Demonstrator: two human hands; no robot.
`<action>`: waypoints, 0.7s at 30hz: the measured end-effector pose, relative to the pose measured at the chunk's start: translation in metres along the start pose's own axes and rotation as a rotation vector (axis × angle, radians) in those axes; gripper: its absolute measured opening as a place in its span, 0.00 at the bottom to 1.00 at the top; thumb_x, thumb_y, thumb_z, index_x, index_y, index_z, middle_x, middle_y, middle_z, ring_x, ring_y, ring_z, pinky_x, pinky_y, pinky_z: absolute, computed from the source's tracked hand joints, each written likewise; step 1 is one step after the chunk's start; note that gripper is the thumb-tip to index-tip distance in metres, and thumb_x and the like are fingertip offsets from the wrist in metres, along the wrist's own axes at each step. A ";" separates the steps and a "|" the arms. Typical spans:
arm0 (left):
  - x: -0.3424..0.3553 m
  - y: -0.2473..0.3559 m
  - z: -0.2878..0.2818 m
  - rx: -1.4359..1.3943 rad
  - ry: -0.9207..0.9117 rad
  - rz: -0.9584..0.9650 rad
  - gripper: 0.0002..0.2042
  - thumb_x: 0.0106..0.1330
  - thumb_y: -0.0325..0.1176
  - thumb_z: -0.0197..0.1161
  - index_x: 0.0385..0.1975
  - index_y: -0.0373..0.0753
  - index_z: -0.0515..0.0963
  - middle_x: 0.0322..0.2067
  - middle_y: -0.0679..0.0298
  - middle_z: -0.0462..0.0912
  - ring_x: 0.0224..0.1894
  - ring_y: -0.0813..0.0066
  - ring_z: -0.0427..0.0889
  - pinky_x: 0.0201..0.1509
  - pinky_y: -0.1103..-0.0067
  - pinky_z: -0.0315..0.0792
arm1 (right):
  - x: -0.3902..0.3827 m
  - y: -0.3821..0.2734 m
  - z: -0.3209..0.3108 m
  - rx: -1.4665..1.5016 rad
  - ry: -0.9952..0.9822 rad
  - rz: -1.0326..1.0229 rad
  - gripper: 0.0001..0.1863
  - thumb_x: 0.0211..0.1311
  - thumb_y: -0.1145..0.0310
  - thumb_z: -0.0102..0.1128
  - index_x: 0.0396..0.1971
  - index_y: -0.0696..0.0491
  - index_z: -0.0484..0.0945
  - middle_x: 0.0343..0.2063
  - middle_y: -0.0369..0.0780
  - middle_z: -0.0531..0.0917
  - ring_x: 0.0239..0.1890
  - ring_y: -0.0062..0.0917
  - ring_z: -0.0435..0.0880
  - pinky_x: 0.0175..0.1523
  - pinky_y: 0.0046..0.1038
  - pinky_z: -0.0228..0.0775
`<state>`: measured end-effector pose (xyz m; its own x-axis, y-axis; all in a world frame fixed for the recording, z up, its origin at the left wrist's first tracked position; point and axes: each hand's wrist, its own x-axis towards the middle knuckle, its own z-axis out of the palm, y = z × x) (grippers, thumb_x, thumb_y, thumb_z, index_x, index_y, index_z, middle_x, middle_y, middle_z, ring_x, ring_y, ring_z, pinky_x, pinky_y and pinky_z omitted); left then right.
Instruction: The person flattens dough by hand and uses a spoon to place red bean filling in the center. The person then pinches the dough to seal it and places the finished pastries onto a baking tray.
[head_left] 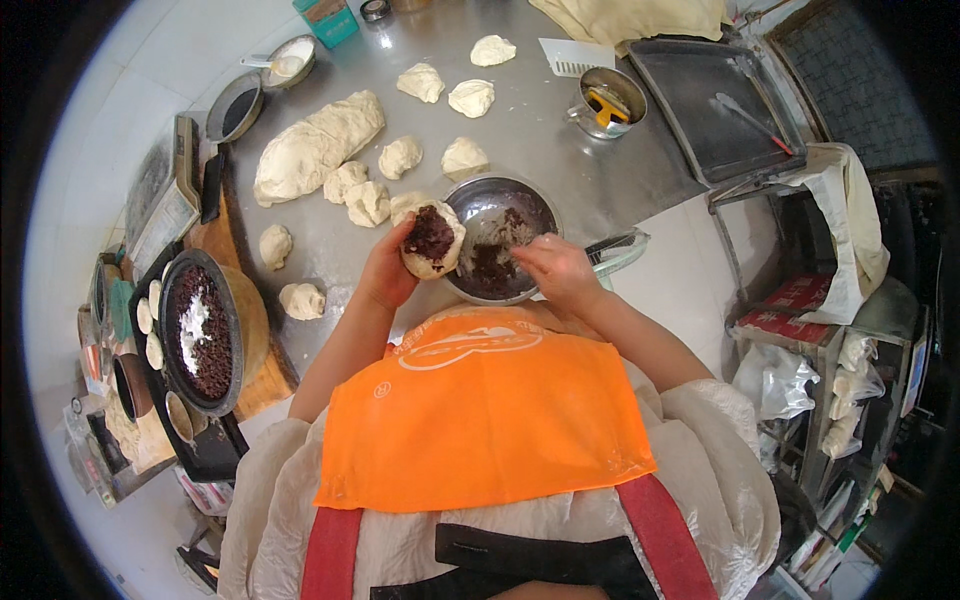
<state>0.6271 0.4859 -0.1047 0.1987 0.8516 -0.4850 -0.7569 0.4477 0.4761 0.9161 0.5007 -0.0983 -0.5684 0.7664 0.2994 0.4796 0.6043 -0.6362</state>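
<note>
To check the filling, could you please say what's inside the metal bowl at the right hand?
The metal bowl holds patches of dark filling; the right hand hides some interior.

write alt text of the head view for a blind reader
The left hand holds a dough piece topped with dark filling, while the right hand is at a smeared metal bowl. Dough lumps and a dough roll lie on the metal table beyond; at left, a basin holds dark crumbs and white powder.

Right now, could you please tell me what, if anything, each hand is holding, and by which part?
The left hand holds filled dough by its left side. The right hand is at the metal bowl; whether it holds anything cannot be told.
</note>
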 end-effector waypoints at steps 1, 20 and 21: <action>0.000 -0.001 -0.002 0.001 0.003 0.004 0.20 0.72 0.38 0.50 0.59 0.36 0.67 0.55 0.57 0.76 0.56 0.63 0.77 0.61 0.66 0.73 | -0.004 -0.003 -0.002 0.046 -0.078 -0.020 0.09 0.56 0.71 0.61 0.37 0.54 0.83 0.28 0.41 0.80 0.34 0.36 0.80 0.39 0.34 0.74; -0.008 -0.019 0.038 -0.044 -0.087 -0.128 0.19 0.73 0.40 0.48 0.58 0.36 0.68 0.55 0.56 0.76 0.56 0.60 0.76 0.61 0.62 0.72 | -0.010 -0.047 -0.024 0.769 0.286 0.442 0.14 0.63 0.77 0.58 0.47 0.64 0.79 0.30 0.40 0.81 0.29 0.23 0.77 0.34 0.25 0.71; -0.007 -0.021 0.040 -0.076 -0.116 -0.139 0.20 0.73 0.41 0.47 0.58 0.36 0.68 0.55 0.56 0.76 0.57 0.60 0.76 0.61 0.62 0.71 | -0.004 -0.046 -0.018 0.514 0.294 0.177 0.16 0.60 0.75 0.60 0.47 0.64 0.79 0.30 0.41 0.80 0.30 0.25 0.77 0.35 0.25 0.72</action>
<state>0.6664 0.4812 -0.0815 0.3721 0.8106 -0.4521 -0.7612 0.5452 0.3511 0.9082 0.4736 -0.0576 -0.2669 0.9175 0.2948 0.1249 0.3363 -0.9334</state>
